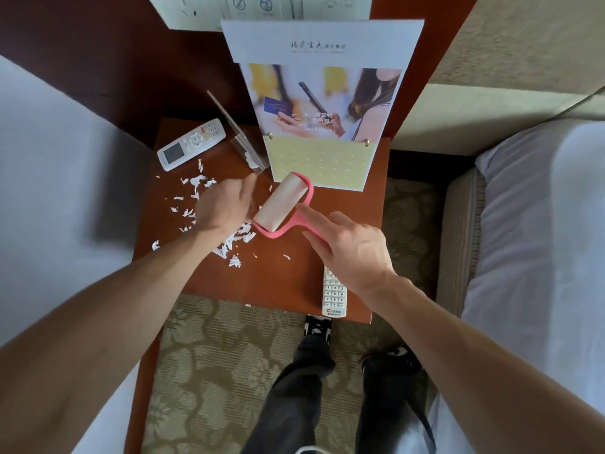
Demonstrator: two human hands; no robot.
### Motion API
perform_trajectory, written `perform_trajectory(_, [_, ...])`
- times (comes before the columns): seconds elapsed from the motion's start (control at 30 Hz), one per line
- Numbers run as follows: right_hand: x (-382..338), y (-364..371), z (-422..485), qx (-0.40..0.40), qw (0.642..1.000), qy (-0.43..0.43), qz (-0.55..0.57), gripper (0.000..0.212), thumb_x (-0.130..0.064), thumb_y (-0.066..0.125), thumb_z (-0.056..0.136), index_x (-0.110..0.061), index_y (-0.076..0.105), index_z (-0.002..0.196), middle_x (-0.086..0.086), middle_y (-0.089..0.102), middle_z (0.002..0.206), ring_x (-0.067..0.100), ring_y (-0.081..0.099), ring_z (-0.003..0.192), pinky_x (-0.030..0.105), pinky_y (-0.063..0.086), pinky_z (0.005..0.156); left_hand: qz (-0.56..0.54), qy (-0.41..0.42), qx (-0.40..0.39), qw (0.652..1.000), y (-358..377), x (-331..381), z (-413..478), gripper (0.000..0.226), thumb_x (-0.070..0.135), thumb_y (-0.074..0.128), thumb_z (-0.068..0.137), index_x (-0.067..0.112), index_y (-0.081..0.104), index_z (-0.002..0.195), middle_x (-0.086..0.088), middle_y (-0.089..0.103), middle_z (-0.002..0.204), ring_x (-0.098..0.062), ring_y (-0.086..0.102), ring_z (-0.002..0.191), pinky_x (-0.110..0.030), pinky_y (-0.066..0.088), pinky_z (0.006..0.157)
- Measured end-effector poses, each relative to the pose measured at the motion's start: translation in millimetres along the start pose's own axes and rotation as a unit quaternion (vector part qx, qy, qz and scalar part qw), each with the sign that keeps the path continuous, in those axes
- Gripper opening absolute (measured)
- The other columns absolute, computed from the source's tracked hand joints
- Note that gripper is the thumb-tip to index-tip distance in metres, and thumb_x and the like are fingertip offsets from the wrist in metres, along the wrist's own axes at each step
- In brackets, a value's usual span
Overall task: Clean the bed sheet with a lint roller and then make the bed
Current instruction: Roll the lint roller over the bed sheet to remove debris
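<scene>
A lint roller (283,201) with a pink frame and a cream paper roll is tilted over the wooden nightstand (353,211). My right hand (347,247) holds its pink handle, with the index finger stretched along it. My left hand (222,204) is against the left side of the roll with its fingers reaching towards the paper; it is blurred. White bed sheets lie on the left bed (49,175) and the right bed (540,240), either side of the nightstand.
Torn white paper scraps (196,185) litter the nightstand's left half. A white air-conditioner remote (191,144), a clear acrylic stand (242,139) and a standing calendar (322,126) are at the back. A TV remote (334,296) lies at the front edge. My legs stand on patterned carpet below.
</scene>
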State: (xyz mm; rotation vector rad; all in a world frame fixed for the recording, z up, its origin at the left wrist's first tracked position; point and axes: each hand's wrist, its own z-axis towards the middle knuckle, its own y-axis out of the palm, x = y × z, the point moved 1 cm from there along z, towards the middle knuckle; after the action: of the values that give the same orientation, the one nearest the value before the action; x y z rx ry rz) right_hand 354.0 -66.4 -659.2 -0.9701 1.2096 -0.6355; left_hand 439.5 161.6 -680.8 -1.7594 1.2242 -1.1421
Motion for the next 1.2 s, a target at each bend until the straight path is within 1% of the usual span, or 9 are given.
perform_trajectory(0.07, [11.1,-3.7,-2.3,0.001,0.999,0.043,-0.011,0.04,-0.039,0.04,0.104,-0.034,0.054,0.142,-0.006,0.044,0.069,0.017,0.042,0.043,0.024,0.04,0.042,0.032,0.006,0.066,0.997,-3.2,-12.1,3.5,0.056,0.046,0.028,0.109,0.015,0.063,0.079,0.0,0.072,0.078,-0.024,0.067,0.07,-0.032,0.045,0.065])
perform_trajectory(0.13, [24.6,-8.8,-6.3,-0.008,0.998,0.059,-0.019,0.04,-0.038,0.041,0.105,-0.036,0.051,0.143,-0.006,0.044,0.07,0.018,0.043,0.044,0.027,0.044,0.042,0.032,0.078,0.093,0.992,-2.9,-0.3,3.3,0.049,0.041,0.032,0.107,0.013,0.069,0.092,-0.004,0.072,0.105,-0.027,0.069,0.095,-0.038,0.049,0.081])
perform_trajectory(0.2, [37.4,-16.6,-12.6,-0.032,0.997,0.063,-0.034,0.039,-0.038,0.042,0.105,-0.039,0.049,0.143,-0.008,0.044,0.072,0.017,0.043,0.046,0.031,0.05,0.045,0.018,0.164,0.067,0.984,1.5,34.4,-0.8,0.046,0.036,0.035,0.109,0.009,0.072,0.102,-0.004,0.06,0.141,-0.023,0.058,0.127,-0.037,0.044,0.101])
perform_trajectory(0.27, [52.5,-30.8,-21.3,-0.046,0.993,0.104,-0.035,0.04,-0.04,0.041,0.105,-0.042,0.045,0.144,-0.009,0.046,0.074,0.017,0.049,0.05,0.033,0.053,0.051,0.001,0.217,0.033,0.976,9.7,82.1,-8.0,0.045,0.036,0.038,0.11,0.009,0.074,0.105,-0.004,0.044,0.157,-0.02,0.043,0.143,-0.037,0.04,0.109])
perform_trajectory(0.4, [90.9,-72.4,-58.2,-0.01,0.983,0.181,-0.038,0.038,-0.042,0.037,0.105,-0.045,0.042,0.143,-0.007,0.05,0.078,0.02,0.054,0.056,0.033,0.051,0.054,-0.043,0.344,0.009,0.938,44.9,180.6,-34.3,0.038,0.036,0.044,0.108,0.013,0.073,0.116,0.0,0.057,0.144,-0.017,0.052,0.132,-0.038,0.049,0.102])
perform_trajectory(0.5, [136.5,-109.6,-109.6,0.028,0.971,0.225,-0.071,0.039,-0.041,0.035,0.107,-0.043,0.042,0.145,-0.005,0.056,0.08,0.018,0.054,0.059,0.024,0.033,0.048,-0.081,0.388,-0.021,0.918,77.7,260.7,-56.6,0.032,0.032,0.046,0.108,0.017,0.067,0.126,0.005,0.064,0.133,-0.015,0.06,0.12,-0.032,0.05,0.094])
perform_trajectory(0.77, [285.5,-205.4,-320.5,0.174,0.804,0.566,-0.051,0.054,-0.04,0.042,0.104,-0.042,0.026,0.156,0.009,0.062,0.108,0.041,0.066,0.087,0.042,0.047,0.067,0.017,0.473,-0.185,0.861,173.2,515.1,-133.3,0.048,0.043,0.041,0.107,0.018,0.049,0.147,-0.002,0.051,0.151,-0.021,0.046,0.139,-0.035,0.035,0.113])
perform_trajectory(0.97, [332.6,-229.5,-475.2,0.225,0.695,0.682,-0.042,0.059,-0.036,0.047,0.103,-0.038,0.025,0.157,0.012,0.059,0.107,0.042,0.064,0.089,0.043,0.045,0.066,0.08,0.507,-0.184,0.838,242.8,651.4,-177.2,0.049,0.04,0.044,0.106,0.008,0.053,0.143,-0.01,0.049,0.152,-0.026,0.042,0.142,-0.036,0.032,0.117])
perform_trajectory(1.2, [354.6,-233.9,-551.4,0.253,0.606,0.754,-0.015,0.056,-0.037,0.046,0.102,-0.04,0.027,0.155,0.007,0.054,0.094,0.04,0.06,0.075,0.039,0.04,0.058,0.174,0.548,-0.203,0.793,296.0,735.4,-232.9,0.057,0.047,0.038,0.107,0.01,0.043,0.151,-0.007,0.032,0.164,-0.024,0.025,0.152,-0.038,0.023,0.122])
